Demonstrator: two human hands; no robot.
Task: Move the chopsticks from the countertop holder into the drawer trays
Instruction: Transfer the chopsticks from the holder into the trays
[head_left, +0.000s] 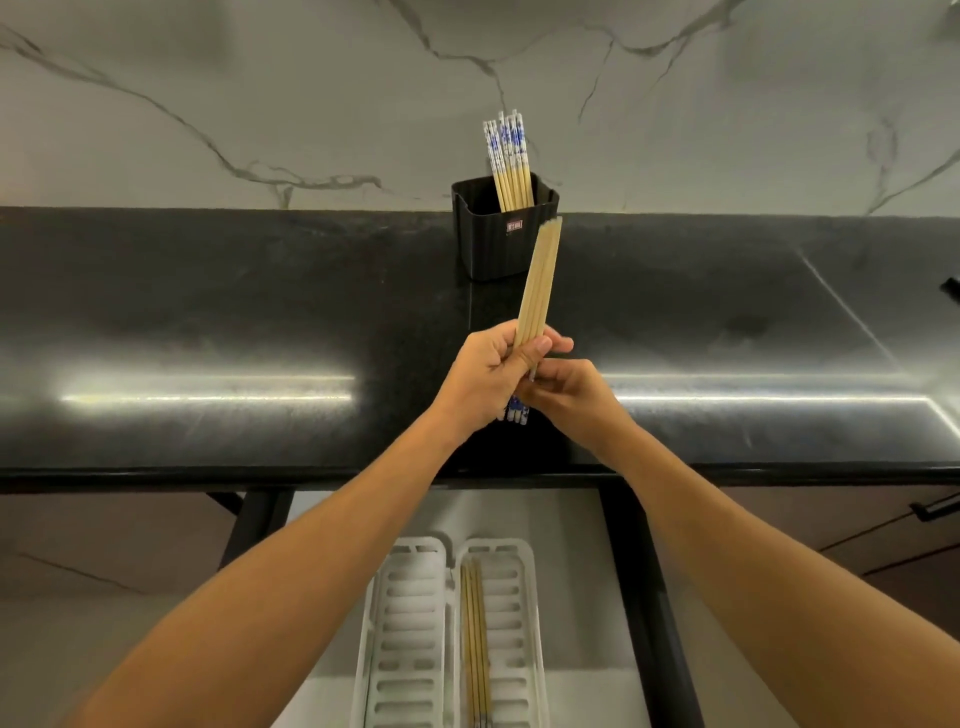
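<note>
A black ribbed holder (501, 244) stands at the back of the dark countertop with several blue-and-white topped chopsticks (508, 156) upright in it. Over the counter's middle, my left hand (485, 382) grips a bundle of chopsticks (540, 286), thin tips pointing up and away, patterned ends poking out below the fist. My right hand (563, 389) touches the lower end of the same bundle. In the open drawer below lie two white slotted trays: the left tray (410, 629) holds nothing visible, the right tray (514, 623) holds a few chopsticks (475, 639).
The glossy black countertop (208, 322) runs the full width, backed by a marble wall (260, 104). The open drawer's dark frame (639, 597) flanks the trays. A dark cabinet handle (935, 506) shows at right.
</note>
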